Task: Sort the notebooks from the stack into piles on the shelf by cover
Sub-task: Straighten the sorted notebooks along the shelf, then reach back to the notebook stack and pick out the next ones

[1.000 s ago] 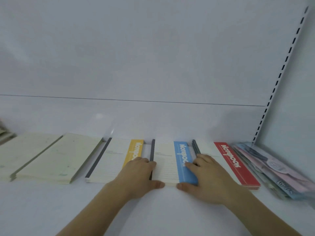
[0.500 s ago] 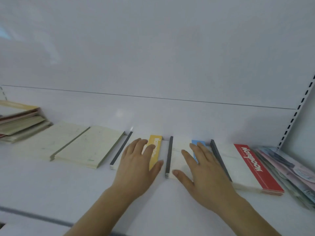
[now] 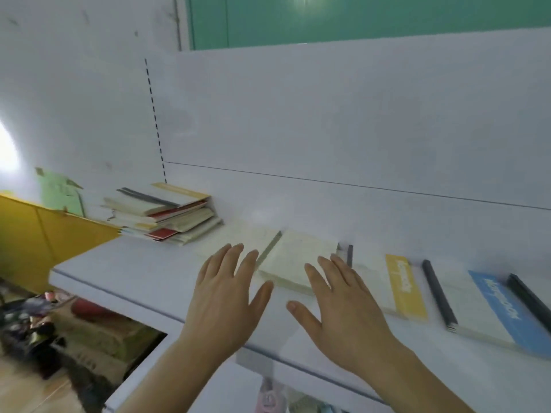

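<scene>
A white metal shelf (image 3: 143,281) runs from lower left toward the right, its front edge marked by a thin dark line. Behind it stands a plain white back panel (image 3: 328,120) with a slotted upright (image 3: 153,114) at its left end, and above the panel a band of green wall (image 3: 357,16) shows.

At the shelf's left end, against the panel, sits the untidy stack of notebooks (image 3: 167,214), with cream, red and yellow covers jutting at different angles. To its right lie 2 cream-covered piles: one (image 3: 238,236) blurred and partly behind the left hand, the other (image 3: 298,257) between the 2 hands. Further right lie the yellow-banded notebook pile (image 3: 402,286) and the blue-banded notebook pile (image 3: 489,308), each with a dark spine. A further dark spine (image 3: 530,296) shows at the right edge.

The left hand (image 3: 223,296) is spread flat, palm down, fingers apart, gripping nothing, over the shelf in front of the cream piles. The right hand (image 3: 343,302) is likewise spread and empty, its fingers overlapping the near corner of the second cream pile; whether it touches cannot be told.

Left of the shelf are a yellow panel (image 3: 38,234) and a bright glare on the white wall (image 3: 7,150). Below the shelf edge lies blurred clutter (image 3: 29,317) on a wooden floor (image 3: 26,383).
</scene>
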